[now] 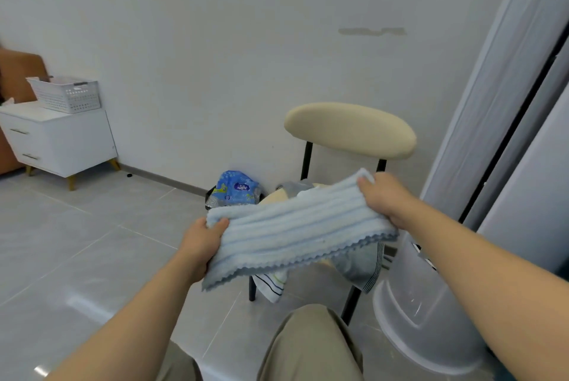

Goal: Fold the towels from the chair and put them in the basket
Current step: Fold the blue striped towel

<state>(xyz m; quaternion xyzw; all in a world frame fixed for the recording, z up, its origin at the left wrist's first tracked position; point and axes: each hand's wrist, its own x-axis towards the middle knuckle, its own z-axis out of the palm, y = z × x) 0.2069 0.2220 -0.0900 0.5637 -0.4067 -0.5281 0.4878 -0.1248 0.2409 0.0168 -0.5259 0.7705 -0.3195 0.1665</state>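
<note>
A person's two bare arms reach forward and hold a light blue towel (295, 226) stretched between them in the air, just in front of a chair (351, 129). The towel is soft and fluffy, ribbed in long raised stripes, with a scalloped, darker grey-blue hem along its near edge. It forms a long band sloping up from near left to far right.

The left hand (200, 245) pinches the towel's left end, with the thumb pressed on top and the fingers hidden beneath the cloth. The right hand (385, 199) grips the far right corner, its thumb on top and its fingers curled under the edge, out of sight.

The chair has a smooth, cream, oval padded backrest and thin black metal legs. The held towel hides most of its seat. Below it, a grey towel (360, 263) and a white striped towel (274, 285) hang over the seat's near edge.

A white basket (66, 95) with perforated plastic walls sits far to the left on a white two-drawer cabinet (58, 140), well apart from the chair. A crinkled blue plastic package (237, 189) lies against the wall left of the chair. A translucent plastic tub (421, 319) stands near on the right, beside the chair. The floor (77, 242) is glossy grey tile. Khaki trouser knees (311, 346) show at the bottom.
</note>
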